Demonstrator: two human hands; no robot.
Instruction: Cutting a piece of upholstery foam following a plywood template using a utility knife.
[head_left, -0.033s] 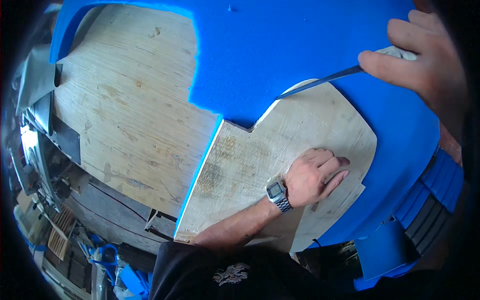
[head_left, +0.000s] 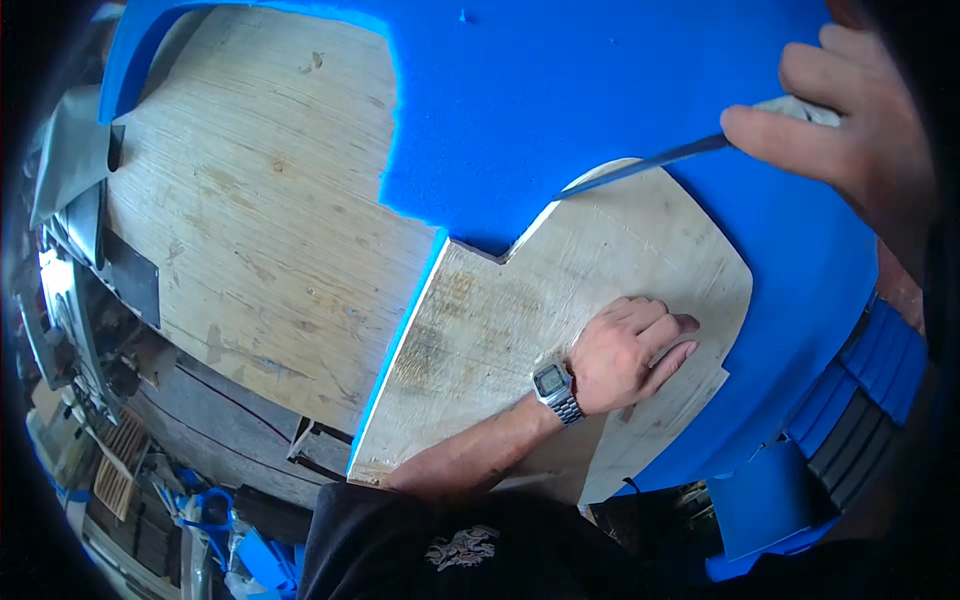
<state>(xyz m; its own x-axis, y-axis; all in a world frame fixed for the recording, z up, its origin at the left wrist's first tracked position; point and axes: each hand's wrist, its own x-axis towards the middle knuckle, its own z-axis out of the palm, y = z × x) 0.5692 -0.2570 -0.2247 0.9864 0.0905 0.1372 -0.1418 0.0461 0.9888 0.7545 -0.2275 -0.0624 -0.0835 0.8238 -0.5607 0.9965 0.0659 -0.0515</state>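
My right hand (head_left: 845,110), at the upper right, grips a knife (head_left: 690,152) with a long thin dark blade and a pale handle. The blade's tip rests at the far edge of a flat wooden template (head_left: 540,290), where it meets a blue foam sheet (head_left: 560,90). The template lies on the foam and has a notch in its far left edge. My left hand (head_left: 625,355) is closed into a fist and presses on the template near its middle, its thumb toward the right. On that wrist sits a metal digital watch (head_left: 551,381).
To the left lies a bare plywood tabletop (head_left: 260,220), bounded at the far side by a cut strip of foam (head_left: 130,60). Blue foam offcuts (head_left: 765,505) sit at the lower right, with more blue scraps (head_left: 265,560) on the floor at lower left.
My right hand and the knife have shifted very slightly to the right. The left hand and the template stay where they were.
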